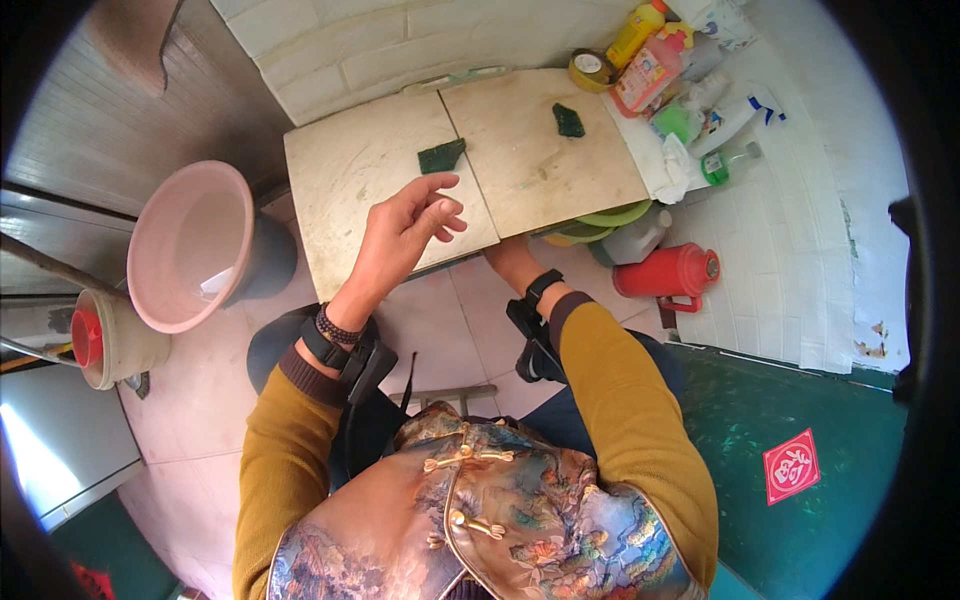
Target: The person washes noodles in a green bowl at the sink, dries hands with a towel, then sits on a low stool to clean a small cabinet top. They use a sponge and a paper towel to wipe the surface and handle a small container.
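Observation:
My left hand (408, 228) hovers over the near edge of a low, tile-topped table (350, 190). Its fingers are loosely bent and apart, with nothing in them. Just beyond the fingertips lies a dark green scouring pad (441, 156), not touched by the hand. A second dark green pad (568, 121) rests farther back on the right tile. Under the table's front edge reaches my right hand (514, 262); its fingers are hidden there, so what it holds or touches cannot be seen.
A pink basin (190, 245) leans by a grey bucket (268, 262) at left. Right of the table are green bowls (612, 216), a red thermos flask (665, 271) and a capped green-topped bottle (728, 163). Several bottles and a tape roll (592, 70) crowd the far right corner.

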A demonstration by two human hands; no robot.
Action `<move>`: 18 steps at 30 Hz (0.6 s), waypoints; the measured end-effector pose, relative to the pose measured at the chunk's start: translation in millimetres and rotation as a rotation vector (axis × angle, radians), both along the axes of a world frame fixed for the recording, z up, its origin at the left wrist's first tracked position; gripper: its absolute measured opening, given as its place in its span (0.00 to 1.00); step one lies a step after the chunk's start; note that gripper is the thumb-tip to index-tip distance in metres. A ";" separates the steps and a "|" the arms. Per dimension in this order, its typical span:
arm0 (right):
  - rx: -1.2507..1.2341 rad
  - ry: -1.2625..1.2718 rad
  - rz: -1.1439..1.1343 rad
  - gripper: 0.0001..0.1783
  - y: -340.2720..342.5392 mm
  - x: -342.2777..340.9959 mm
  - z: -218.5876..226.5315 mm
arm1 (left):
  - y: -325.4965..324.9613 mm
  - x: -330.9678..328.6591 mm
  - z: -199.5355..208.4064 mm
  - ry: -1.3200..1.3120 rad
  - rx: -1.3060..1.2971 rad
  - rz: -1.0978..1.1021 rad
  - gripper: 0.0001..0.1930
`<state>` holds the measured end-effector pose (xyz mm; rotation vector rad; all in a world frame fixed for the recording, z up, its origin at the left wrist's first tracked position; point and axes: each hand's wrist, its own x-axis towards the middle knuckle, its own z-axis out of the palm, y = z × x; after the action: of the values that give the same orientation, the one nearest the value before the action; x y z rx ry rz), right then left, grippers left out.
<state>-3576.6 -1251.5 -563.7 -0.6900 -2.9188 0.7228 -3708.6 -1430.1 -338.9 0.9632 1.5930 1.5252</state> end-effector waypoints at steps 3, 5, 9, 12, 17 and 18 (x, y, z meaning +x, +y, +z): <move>0.184 -0.151 0.095 0.23 -15.4 23.7 43.4 | 2.9 6.0 0.2 0.000 -0.021 -0.030 0.18; 0.044 -0.386 0.100 0.17 -25.2 43.5 81.0 | 5.0 9.6 -1.2 0.013 -0.022 -0.029 0.18; 0.141 -0.275 0.285 0.13 -19.6 82.3 165.7 | 8.5 11.9 -5.6 0.018 -0.005 0.022 0.17; 0.247 -0.128 0.215 0.13 24.6 84.5 207.0 | 14.0 11.8 -9.6 -0.024 0.016 0.047 0.17; 0.458 0.038 -0.072 0.07 151.2 30.9 212.4 | 25.7 14.5 -14.5 0.010 0.042 0.048 0.17; 0.472 0.066 -0.103 0.07 170.8 22.2 207.8 | 27.3 13.7 -14.6 0.010 0.027 0.054 0.17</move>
<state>-3554.4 -1080.7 -355.9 -0.7319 -2.8015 0.0359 -3694.8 -1402.8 -353.5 0.9511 1.6214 1.5848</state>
